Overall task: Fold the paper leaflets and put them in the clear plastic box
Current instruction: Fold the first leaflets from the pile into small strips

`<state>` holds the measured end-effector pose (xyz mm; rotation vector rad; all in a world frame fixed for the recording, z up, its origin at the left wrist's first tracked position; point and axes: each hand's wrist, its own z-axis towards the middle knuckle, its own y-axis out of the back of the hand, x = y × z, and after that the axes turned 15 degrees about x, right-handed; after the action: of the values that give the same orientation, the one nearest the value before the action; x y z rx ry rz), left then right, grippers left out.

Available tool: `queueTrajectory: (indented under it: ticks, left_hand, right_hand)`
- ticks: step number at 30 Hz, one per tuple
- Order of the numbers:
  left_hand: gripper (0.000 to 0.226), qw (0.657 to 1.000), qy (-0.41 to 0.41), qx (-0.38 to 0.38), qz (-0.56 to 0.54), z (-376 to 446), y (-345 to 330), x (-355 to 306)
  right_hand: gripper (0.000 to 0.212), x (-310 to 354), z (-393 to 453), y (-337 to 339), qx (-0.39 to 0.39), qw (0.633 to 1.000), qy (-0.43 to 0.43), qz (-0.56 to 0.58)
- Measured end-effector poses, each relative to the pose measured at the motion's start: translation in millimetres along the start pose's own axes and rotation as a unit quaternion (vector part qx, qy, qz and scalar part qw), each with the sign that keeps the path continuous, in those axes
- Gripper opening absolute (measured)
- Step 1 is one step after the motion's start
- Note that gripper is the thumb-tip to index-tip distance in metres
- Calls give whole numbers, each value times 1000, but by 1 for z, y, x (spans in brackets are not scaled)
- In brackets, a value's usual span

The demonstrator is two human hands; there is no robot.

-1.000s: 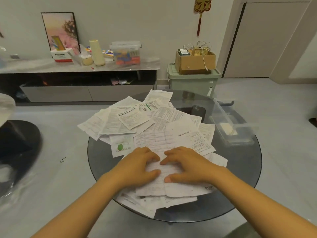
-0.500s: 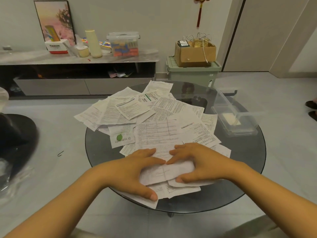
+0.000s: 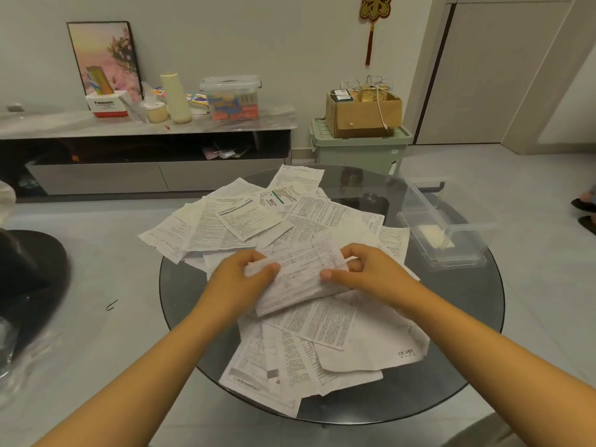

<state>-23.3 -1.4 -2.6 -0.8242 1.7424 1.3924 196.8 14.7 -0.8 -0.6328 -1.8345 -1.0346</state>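
Her fingertips are mostly tucked behind the folded leaflet [image 3: 301, 279], so the far side of each grip is hidden. The left hand [image 3: 240, 279] pinches its left end, the right hand [image 3: 364, 272] its right end, thumbs on top, holding it just over the loose leaflets [image 3: 258, 217] heaped mid-table. The clear plastic box [image 3: 448, 227] sits at the round glass table's [image 3: 464, 343] far right edge; its contents are hard to read.

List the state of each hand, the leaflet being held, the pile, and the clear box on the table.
left hand: pinches the leaflet's left end
right hand: pinches its right end
held leaflet: lifted, partly folded
leaflet pile: loose, unfolded
clear plastic box: open, something pale inside
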Motion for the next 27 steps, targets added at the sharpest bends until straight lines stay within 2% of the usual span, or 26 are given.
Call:
queueTrajectory:
  ticks: [3,5,7,8,11,13,17,20,22,25,27]
  left_hand:
    - [22,997,-31,-75,17,8,-7,1]
    - [45,994,-69,-76,21,13,-11,4]
    - [69,991,-96,-52,81,17,-13,7]
    - [73,985,-105,-39,128,17,-14,9]
    - [56,944,-143,11,297,18,-18,13]
    - [48,920,-150,71,356,19,-21,15]
    - [52,917,-150,112,353,19,-24,16]
    - [46,909,-173,116,361,17,-22,13]
    - [38,910,-184,111,353,16,-21,11]
    - [26,930,-182,96,306,12,-21,5]
    - [21,943,-170,95,272,12,-20,4]
  right_hand:
    - [19,-5,16,-2,-53,997,-39,-49]
    - [18,-9,26,-5,-90,993,-46,-67]
    - [25,-11,33,-8,-106,989,-53,-88]
    - [30,-12,35,-10,-108,987,-56,-102]
    - [54,-16,42,-14,-108,979,-61,-161]
    - [62,-15,44,-13,-106,978,-53,-173]
    - [60,-6,45,-2,-89,983,-42,-158]
    - [70,1,41,8,-59,985,-56,-151]
    - [62,3,35,12,-26,982,-68,-177]
    - [31,2,26,18,25,971,-50,-231]
    - [31,5,14,21,76,966,-50,-241]
